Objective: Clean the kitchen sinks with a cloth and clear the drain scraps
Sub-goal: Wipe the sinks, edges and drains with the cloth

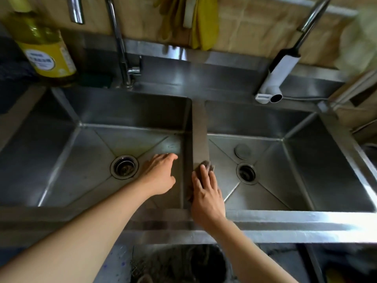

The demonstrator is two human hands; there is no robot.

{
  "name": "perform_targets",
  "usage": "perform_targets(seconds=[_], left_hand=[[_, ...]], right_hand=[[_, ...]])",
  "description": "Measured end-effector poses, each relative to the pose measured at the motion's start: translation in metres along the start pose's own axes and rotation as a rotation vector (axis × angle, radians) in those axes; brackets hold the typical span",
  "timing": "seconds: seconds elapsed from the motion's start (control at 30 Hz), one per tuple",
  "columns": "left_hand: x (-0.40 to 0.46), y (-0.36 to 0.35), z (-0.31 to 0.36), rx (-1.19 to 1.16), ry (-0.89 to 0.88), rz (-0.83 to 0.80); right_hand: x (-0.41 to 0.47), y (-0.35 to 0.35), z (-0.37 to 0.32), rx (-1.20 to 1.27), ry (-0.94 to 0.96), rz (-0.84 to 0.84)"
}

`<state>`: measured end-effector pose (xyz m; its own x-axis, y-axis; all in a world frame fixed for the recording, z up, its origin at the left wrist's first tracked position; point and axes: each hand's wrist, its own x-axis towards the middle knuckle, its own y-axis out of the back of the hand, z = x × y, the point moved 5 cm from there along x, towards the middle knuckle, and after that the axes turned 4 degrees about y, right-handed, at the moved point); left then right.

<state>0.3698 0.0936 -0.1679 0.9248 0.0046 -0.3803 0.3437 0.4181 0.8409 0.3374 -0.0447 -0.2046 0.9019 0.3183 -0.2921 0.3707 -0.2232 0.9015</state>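
Note:
Two steel sinks sit side by side, the left sink (67, 152) and the right sink (306, 160), split by a narrow divider (200, 129). My right hand (206, 193) lies flat on the divider and presses a brownish-grey cloth (209, 165) onto it with straight fingers; the cloth's tip shows past my fingertips. My left hand (161, 174) reaches into the left sink, fingers straight and empty, just right of the left drain (124, 167), which holds dark scraps. The right drain (247, 173) also has dark scraps in it. A round drain cover (242, 151) lies behind it.
A tall faucet (120, 48) rises behind the left sink and a white-nozzled faucet (275, 82) behind the right. A yellow bottle (42, 48) stands at the back left beside a dark sponge (95, 80). Yellow gloves (202, 21) hang on the wall. A bin (183, 264) sits below the front edge.

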Motion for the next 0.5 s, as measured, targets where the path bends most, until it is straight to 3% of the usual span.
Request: perform_targets(seconds=[0.5], left_hand=[[0.057,0.011,0.015,-0.034,-0.018,0.036]], right_hand=[[0.094,0.019,0.015,0.060,-0.043,0.054]])
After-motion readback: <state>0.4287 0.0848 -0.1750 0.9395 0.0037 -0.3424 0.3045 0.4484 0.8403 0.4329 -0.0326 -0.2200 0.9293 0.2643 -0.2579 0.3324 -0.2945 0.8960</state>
